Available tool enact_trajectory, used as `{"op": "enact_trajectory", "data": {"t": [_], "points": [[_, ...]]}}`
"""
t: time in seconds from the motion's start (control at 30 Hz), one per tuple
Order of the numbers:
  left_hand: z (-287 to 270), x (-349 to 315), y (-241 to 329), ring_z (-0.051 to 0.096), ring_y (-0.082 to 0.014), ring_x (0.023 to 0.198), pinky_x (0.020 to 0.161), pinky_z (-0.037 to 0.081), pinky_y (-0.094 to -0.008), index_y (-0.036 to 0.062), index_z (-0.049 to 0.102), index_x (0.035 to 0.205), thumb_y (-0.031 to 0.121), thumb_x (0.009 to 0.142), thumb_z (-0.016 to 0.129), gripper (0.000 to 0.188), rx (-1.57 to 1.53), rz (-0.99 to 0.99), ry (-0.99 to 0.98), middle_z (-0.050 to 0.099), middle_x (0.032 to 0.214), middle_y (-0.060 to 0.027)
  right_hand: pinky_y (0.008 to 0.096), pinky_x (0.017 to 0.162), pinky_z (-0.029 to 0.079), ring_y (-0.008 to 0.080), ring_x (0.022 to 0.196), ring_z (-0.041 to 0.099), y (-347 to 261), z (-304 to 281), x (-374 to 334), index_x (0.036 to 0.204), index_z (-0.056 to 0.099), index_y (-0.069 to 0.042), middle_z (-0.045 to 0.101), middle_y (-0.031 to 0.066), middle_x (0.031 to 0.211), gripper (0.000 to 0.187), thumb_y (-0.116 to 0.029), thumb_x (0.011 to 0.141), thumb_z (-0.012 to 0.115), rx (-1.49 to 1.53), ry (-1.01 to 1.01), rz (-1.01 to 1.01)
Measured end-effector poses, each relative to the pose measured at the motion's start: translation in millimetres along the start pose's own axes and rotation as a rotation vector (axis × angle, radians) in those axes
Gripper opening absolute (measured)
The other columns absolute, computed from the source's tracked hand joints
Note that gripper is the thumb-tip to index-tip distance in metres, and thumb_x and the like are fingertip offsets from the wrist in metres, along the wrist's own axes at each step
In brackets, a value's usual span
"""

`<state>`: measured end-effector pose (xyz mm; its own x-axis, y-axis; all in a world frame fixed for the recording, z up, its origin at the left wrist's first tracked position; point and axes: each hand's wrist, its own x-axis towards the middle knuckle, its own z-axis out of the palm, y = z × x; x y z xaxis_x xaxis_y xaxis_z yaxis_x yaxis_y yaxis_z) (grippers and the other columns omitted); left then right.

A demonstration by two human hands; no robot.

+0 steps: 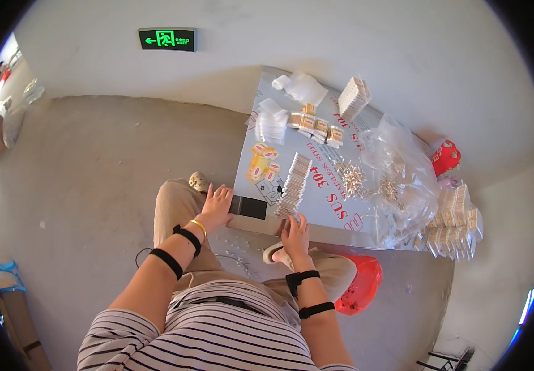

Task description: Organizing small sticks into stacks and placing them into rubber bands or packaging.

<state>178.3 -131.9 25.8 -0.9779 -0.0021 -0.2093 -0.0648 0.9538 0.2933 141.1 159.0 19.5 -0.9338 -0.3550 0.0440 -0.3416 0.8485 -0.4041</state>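
Note:
My left hand point(218, 205) rests at the near left edge of the work surface, fingers stretched out beside a black rectangular pad point(248, 208). It holds nothing that I can see. My right hand point(296, 236) lies at the near edge, fingers extended and a little apart, its fingertips by the near end of a long row of thin white packets point(295, 182). Whether those fingertips press on the packets is hard to see. Left of the row lie yellow-and-white labels point(262, 164). To its right is a loose heap of cotton swabs point(350, 178).
Clear plastic bags point(403, 179) cover the surface's right side. Farther back are clear sleeves point(271, 120), small packs with orange labels point(316, 127) and a stacked white bundle point(354, 99). More packs point(455, 222) pile up at the right. A red bag point(363, 284) stands by my right knee.

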Motion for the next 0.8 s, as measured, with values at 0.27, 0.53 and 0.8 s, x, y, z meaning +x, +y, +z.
{"op": "enact_trajectory", "data": {"t": [0.27, 0.53, 0.8], "points": [[1.6, -3.7, 4.9, 0.043, -0.0284, 0.131, 0.120, 0.021, -0.0541, 0.0094, 0.057, 0.123, 0.029, 0.072, 0.083, 0.061, -0.120, 0.101, 0.179, 0.052, 0.127, -0.0088, 0.0487, 0.104, 0.041, 0.0406, 0.125, 0.045, 0.3, -1.4, 3.7, 0.127, 0.058, -0.011, 0.043, 0.0165, 0.136, 0.048, -0.011, 0.080, 0.067, 0.018, 0.000, -0.052], [11.0, -22.1, 20.5, 0.039, -0.0316, 0.134, 0.120, 0.020, -0.0536, 0.0085, 0.058, 0.121, 0.030, 0.074, 0.080, 0.056, -0.141, 0.084, 0.194, 0.049, 0.132, -0.0122, 0.0499, 0.102, 0.041, 0.0401, 0.124, 0.045, -4.2, 1.5, 7.5, 0.123, 0.061, -0.015, 0.044, 0.0154, 0.134, 0.045, -0.010, 0.079, 0.069, 0.006, 0.000, -0.055], [16.7, -25.3, 20.3, 0.041, -0.0309, 0.133, 0.120, 0.018, -0.0541, 0.0093, 0.056, 0.123, 0.029, 0.074, 0.080, 0.058, -0.169, 0.063, 0.179, 0.049, 0.133, -0.0106, 0.0490, 0.099, 0.042, 0.0384, 0.123, 0.046, 1.2, 7.6, 9.7, 0.120, 0.062, -0.015, 0.046, 0.0137, 0.131, 0.040, -0.011, 0.080, 0.067, 0.018, 0.035, -0.068]]}}
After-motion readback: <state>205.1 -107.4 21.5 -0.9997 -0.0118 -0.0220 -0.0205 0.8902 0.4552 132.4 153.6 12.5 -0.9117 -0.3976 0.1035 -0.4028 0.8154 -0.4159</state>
